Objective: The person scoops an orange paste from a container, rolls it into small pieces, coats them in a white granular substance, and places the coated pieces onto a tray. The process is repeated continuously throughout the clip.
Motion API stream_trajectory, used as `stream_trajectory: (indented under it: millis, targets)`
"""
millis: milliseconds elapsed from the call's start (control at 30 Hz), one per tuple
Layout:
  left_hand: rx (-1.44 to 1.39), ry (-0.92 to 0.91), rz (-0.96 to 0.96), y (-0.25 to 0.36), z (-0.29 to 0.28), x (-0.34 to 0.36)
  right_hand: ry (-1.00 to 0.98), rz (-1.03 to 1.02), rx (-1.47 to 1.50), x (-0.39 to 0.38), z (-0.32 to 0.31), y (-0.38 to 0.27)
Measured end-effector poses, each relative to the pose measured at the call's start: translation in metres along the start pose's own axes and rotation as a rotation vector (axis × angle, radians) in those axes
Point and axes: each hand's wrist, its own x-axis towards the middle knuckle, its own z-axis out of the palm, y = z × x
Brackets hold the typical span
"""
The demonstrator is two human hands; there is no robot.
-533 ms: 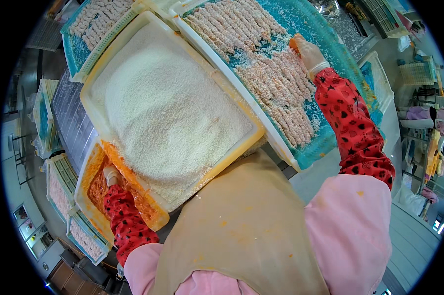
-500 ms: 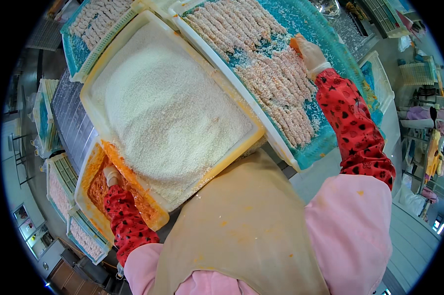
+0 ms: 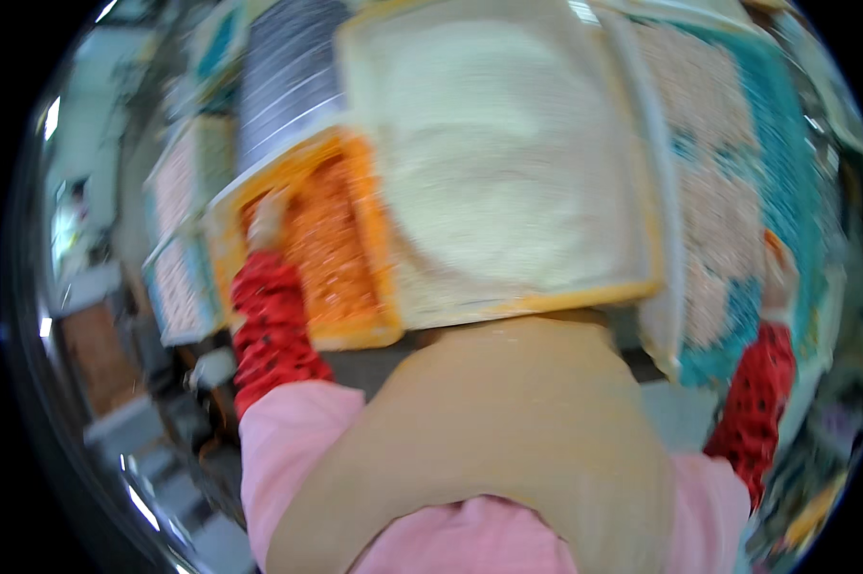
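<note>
My left hand (image 3: pixel 269 218), in a pale glove, reaches into a white bin (image 3: pixel 223 212) of wet orange strips or pieces (image 3: pixel 328 244), at its far left corner. Blur hides what its fingers do. At the right, my right hand (image 3: pixel 780 275), gloved and orange-stained at the fingertips, is over the right side of a white tray (image 3: pixel 675 277) lined with blue-green mesh (image 3: pixel 793 143). Rows of crumb-coated strips (image 3: pixel 713 206) lie on that mesh beside the hand. I cannot make out whether its fingers grip anything.
Between my hands stands a large tray (image 3: pixel 653 284) heaped with white crumbs (image 3: pixel 489 143). A dark slatted surface (image 3: pixel 288 77) shows beyond the orange bin. More trays of pale strips (image 3: pixel 175 187) stand at the far left.
The view has swung left, so the trays appear farther right and straighter. My right hand has come nearer along its tray. The left stays in the orange bin, nearer its far left corner.
</note>
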Motion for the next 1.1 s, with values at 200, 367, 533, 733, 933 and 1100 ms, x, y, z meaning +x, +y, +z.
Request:
stream_trajectory:
  millis: [200, 367, 533, 733, 933, 1100]
  targets:
    - [-1.767, 0.001, -0.489, 0.111, -0.051, 0.062, -0.239, -0.143, 0.183, -0.043, 0.109, -0.113]
    - [-1.677, -0.110, -0.345, 0.197, -0.011, 0.081, -0.491, -0.159, 0.207, -0.041, 0.193, -0.133]
    - [-0.721, 0.108, -0.381, 0.208, 0.031, 0.079, -0.616, -0.189, -0.070, -0.041, 0.270, -0.120]
    - [-0.441, 0.292, -0.396, 0.175, 0.038, 0.078, -0.518, -0.477, -0.351, -0.063, 0.378, -0.145]
    - [-0.989, 0.113, -0.450, 0.166, 0.030, 0.072, -0.578, -0.355, -0.527, -0.065, 0.396, -0.157]
    - [-0.603, 0.007, -0.200, 0.185, 0.045, 0.082, -0.567, -0.403, -0.505, -0.058, 0.355, -0.146]
